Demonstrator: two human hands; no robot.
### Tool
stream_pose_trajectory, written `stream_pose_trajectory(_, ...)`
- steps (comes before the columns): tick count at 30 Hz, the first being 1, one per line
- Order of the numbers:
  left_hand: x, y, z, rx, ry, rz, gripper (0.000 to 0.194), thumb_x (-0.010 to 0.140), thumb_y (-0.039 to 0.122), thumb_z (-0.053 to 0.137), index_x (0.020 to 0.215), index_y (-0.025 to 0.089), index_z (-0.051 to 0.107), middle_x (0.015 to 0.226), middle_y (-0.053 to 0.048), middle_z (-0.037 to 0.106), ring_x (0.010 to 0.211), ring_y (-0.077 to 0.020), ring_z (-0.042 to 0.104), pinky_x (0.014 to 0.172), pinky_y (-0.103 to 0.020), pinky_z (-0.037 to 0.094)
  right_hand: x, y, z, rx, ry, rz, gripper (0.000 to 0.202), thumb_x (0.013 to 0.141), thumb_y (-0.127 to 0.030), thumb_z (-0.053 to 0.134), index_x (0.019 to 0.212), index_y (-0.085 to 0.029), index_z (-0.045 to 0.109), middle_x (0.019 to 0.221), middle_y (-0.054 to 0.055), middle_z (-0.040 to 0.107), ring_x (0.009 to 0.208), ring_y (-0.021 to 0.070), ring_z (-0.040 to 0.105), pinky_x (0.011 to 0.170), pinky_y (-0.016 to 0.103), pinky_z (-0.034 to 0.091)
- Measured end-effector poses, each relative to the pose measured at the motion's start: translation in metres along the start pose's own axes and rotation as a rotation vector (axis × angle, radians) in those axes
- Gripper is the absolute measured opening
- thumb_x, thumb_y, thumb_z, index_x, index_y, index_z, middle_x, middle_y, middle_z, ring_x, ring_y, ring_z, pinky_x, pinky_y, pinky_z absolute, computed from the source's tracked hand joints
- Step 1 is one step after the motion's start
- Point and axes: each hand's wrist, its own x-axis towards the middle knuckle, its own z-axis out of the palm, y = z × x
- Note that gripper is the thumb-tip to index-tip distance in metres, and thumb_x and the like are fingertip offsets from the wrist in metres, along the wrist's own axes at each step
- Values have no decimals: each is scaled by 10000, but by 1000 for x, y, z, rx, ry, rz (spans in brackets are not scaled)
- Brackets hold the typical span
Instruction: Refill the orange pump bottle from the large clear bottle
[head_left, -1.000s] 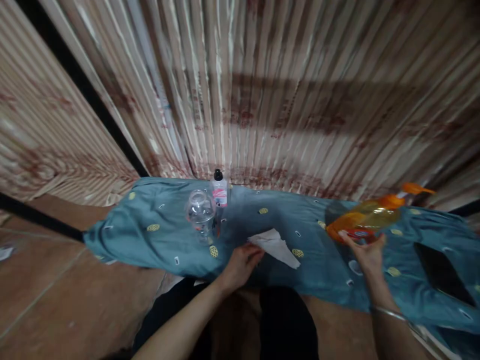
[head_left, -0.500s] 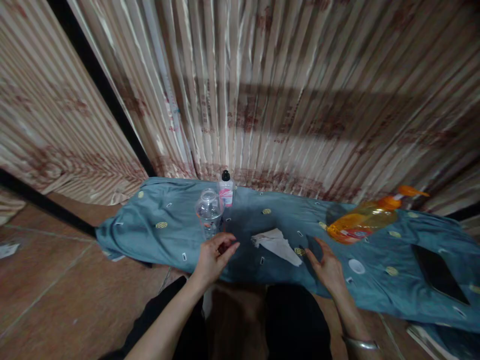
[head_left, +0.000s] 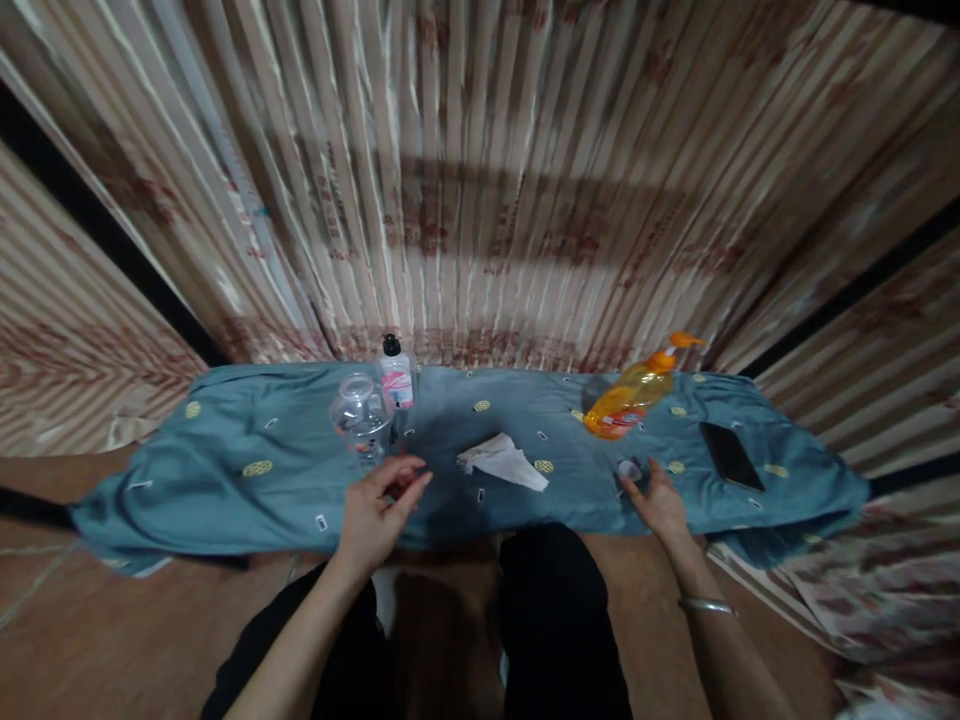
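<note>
My left hand (head_left: 379, 505) hovers over the front of the cloth with fingers loosely curled and the thumb apart from them; nothing shows in it. Just beyond it stands a clear plastic cup (head_left: 362, 415) with a domed lid, its lower part partly hidden by the hand. On the right, my right hand (head_left: 660, 500) is at a small white round cap (head_left: 628, 469), thumb and fingers apart at its near right side. I cannot tell whether they touch it. Between the hands lies a crumpled white tissue (head_left: 506, 463).
A small bottle with a black cap (head_left: 397, 375) stands behind the cup. An orange pump bottle (head_left: 630, 395) leans to the right at the back. A dark phone (head_left: 730, 456) lies on the blue-green cloth (head_left: 292, 500). Striped curtain (head_left: 480, 200) hangs behind, with black poles beside it.
My right hand has moved rightward from beside the tissue to the white cap. My left hand stays near the cup. The view has turned to the right.
</note>
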Motion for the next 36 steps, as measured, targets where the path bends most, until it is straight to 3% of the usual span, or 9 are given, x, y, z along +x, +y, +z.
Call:
stream_pose_trajectory(6, -8, -2, -47, -37, 297, 10, 369, 828, 535, 790, 936, 187, 734, 655, 19, 631, 524, -125, 598, 521, -236, 516, 2, -4, 9, -18, -23, -14, 737, 838, -644, 458, 1284, -78, 614, 1315, 375, 693, 1279, 484, 678, 1069, 617, 533)
stream_pose_trajectory(11, -14, -17, -59, -47, 486, 44, 666, 728, 503, 892, 1279, 262, 607, 1235, -77, 677, 1096, -196, 694, 880, -289, 594, -11, -48, 10, 126, 55, -205, 777, 880, -675, 429, 1352, -79, 589, 1382, 342, 671, 1346, 458, 639, 1124, 624, 506)
stream_pose_trajectory(14, -18, -17, -38, -49, 352, 47, 500, 854, 507, 786, 1260, 257, 637, 1089, -63, 709, 988, -204, 720, 846, -326, 606, -20, -110, 15, 243, 14, -323, 745, 912, -675, 452, 1400, -128, 587, 1436, 263, 668, 1396, 399, 616, 1176, 580, 487)
stream_pose_trajectory(18, -19, -19, 12, -9, -6, 66, 200, 931, 424, 707, 929, 239, 783, 879, -46, 740, 823, -199, 719, 833, -348, 602, -26, -197, 26, 313, -179, -484, 588, 946, -498, 559, 1423, -156, 594, 1468, 223, 666, 1391, 361, 630, 1168, 556, 501)
stream_pose_trajectory(21, -16, -35, 47, 13, -207, 42, 138, 933, 353, 719, 910, 241, 796, 882, -45, 750, 849, -209, 725, 841, -361, 608, -23, -232, 33, 250, -329, -450, 507, 964, -356, 557, 1431, -164, 602, 1466, 211, 673, 1343, 335, 668, 1131, 511, 525)
stream_pose_trajectory(25, -15, -70, 71, 51, -259, -44, 403, 998, 398, 687, 1339, 187, 647, 1359, -125, 662, 1152, -266, 688, 962, -492, 603, -19, -235, 42, 142, -409, -288, 403, 936, -276, 617, 1312, -141, 671, 1456, 236, 670, 1415, 331, 605, 1183, 459, 447)
stream_pose_trajectory(27, -18, -83, 75, 51, -246, -84, 435, 998, 399, 687, 1372, 187, 627, 1387, -131, 646, 1171, -275, 682, 968, -503, 602, -20, -229, 48, 145, -445, -266, 315, 872, -258, 700, 1166, -147, 717, 1358, 230, 725, 1371, 333, 631, 1153, 436, 463)
stream_pose_trajectory(32, -25, -92, 76, -6, -249, -131, 431, 966, 356, 724, 1362, 207, 642, 1398, -128, 647, 1242, -295, 659, 1040, -536, 569, -22, -219, 54, 241, -479, -279, 87, 809, -281, 719, 818, -220, 658, 959, 89, 794, 967, 255, 743, 906, 361, 558)
stream_pose_trajectory(36, -25, -91, 76, -71, -215, -181, 617, 848, 196, 760, 1439, 251, 591, 1475, -132, 612, 1392, -319, 586, 1191, -576, 454, -16, -219, 49, 546, -522, -211, 336, 793, -545, 726, 736, -243, 589, 676, -11, 682, 651, 199, 650, 628, 301, 523)
